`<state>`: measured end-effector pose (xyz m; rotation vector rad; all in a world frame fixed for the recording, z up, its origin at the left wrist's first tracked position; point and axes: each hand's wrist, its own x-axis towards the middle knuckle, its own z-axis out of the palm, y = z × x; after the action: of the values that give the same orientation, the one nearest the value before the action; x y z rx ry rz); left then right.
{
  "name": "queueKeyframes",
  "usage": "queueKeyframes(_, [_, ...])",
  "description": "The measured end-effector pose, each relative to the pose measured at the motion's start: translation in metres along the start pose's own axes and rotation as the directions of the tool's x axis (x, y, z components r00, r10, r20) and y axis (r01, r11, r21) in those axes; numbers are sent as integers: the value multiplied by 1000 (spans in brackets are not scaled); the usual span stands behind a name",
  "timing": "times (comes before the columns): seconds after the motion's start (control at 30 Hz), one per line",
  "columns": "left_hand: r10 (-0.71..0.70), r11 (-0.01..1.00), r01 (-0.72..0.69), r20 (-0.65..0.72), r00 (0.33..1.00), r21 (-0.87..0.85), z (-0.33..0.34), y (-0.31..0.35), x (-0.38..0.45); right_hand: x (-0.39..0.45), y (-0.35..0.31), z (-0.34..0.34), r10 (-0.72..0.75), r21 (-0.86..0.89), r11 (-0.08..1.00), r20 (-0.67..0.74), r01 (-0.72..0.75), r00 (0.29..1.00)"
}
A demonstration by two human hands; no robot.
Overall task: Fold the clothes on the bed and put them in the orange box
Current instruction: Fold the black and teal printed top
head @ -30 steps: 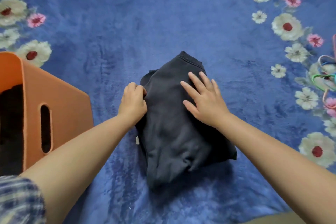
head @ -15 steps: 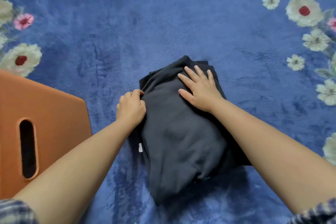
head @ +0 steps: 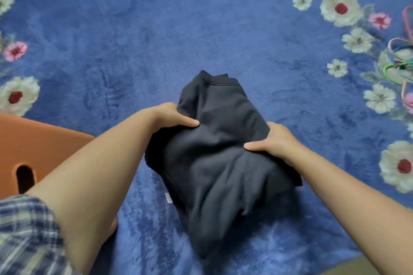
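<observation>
Left hand (head: 169, 116) and right hand (head: 271, 143) gripping folded dark garment (head: 219, 154) — orange box (head: 33, 140) nearby

Matt dark cloth garment (head: 219, 152) on plush blue blanket (head: 134, 40); smooth matt orange box (head: 44, 140).

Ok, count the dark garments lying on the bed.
1: a folded dark sweatshirt at the middle of the blue floral blanket, gripped by the left hand and right hand. The orange box is cut off at left, so its contents are hidden.
</observation>
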<state>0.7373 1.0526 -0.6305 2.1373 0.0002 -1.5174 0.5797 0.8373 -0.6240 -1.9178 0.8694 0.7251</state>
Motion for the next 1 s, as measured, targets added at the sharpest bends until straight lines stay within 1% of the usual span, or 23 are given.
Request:
queueKeyframes(0.07, [-49,984,69,126,991,-162,4,-14,-13,4,-22,-11,-122,-216,969,-10,117,993])
queueKeyframes(0.1, [-64,969,103,176,982,-224,7,-24,-18,7,-37,-17,-198,-335,924,-12,183,980])
queueKeyframes(0.17, [-81,929,160,237,968,-335,16,-43,-29,15,-65,-25,-357,-565,772,-8,290,934])
queueKeyframes(0.23, [-110,884,196,218,970,-424,25,-54,-37,22,-88,-26,-520,-743,580,-21,335,854])
queueKeyframes(0.27, [-141,870,204,169,975,-449,30,-56,-39,26,-95,-25,-570,-781,535,-53,321,820])
queueKeyframes(0.3, [-168,864,193,95,981,-464,35,-59,-39,27,-98,-24,-577,-789,544,-104,286,810])
queueKeyframes(0.33, [-177,853,151,-5,984,-499,39,-61,-37,28,-94,-21,-535,-759,609,-179,230,826])
queueKeyframes(0.37, [-167,826,80,-108,980,-557,40,-62,-35,26,-87,-19,-445,-696,701,-257,155,858])
queueKeyframes(0.4, [-145,781,1,-180,973,-625,40,-61,-33,23,-76,-16,-317,-588,805,-328,71,890])
queueKeyframes(0.43, [-126,732,-57,-217,968,-679,39,-61,-31,18,-61,-11,-167,-431,902,-379,-14,910])
queueKeyframes(0.47, [-111,693,-82,-219,969,-716,37,-61,-30,12,-44,-8,-15,-223,971,-400,-82,916])
queueKeyframes(0.5, [-97,671,-80,-194,976,-737,36,-60,-31,7,-27,-2,134,31,991,-374,-132,918])
queueKeyframes(0.53, [-69,653,-71,-152,986,-754,35,-60,-33,5,-8,3,237,284,947,-310,-148,921])
queueKeyframes(0.57, [-32,642,-62,-107,994,-764,35,-62,-34,0,8,9,288,468,869,-214,-160,934])
queueKeyframes(0.6, [-1,635,-51,-67,998,-771,37,-62,-35,-6,20,15,288,573,802,-124,-168,949])
queueKeyframes(0.63, [15,624,-41,-41,999,-780,40,-62,-36,-10,31,19,263,625,761,-52,-174,963])
queueKeyframes(0.73, [18,561,-13,-3,1000,-828,51,-61,-37,-13,47,19,181,746,631,126,-213,976])
queueKeyframes(0.77, [17,523,1,12,1000,-852,55,-61,-37,-15,50,18,144,775,596,153,-210,978])
queueKeyframes(0.8, [18,507,19,32,999,-862,56,-58,-38,-15,51,18,118,797,574,147,-188,982])
queueKeyframes(0.83, [20,503,28,43,999,-864,57,-55,-40,-14,52,17,94,803,576,119,-152,988])
queueKeyframes(0.87, [19,507,37,54,998,-861,57,-51,-43,-12,53,17,77,809,580,66,-99,995])
queueKeyframes(0.93, [49,497,-3,24,998,-868,55,-41,-56,-19,48,10,16,794,608,-10,-2,1000])
queueKeyframes(1.0, [87,495,-78,-39,995,-865,52,-29,-70,-26,41,-4,-32,777,627,-37,49,999])
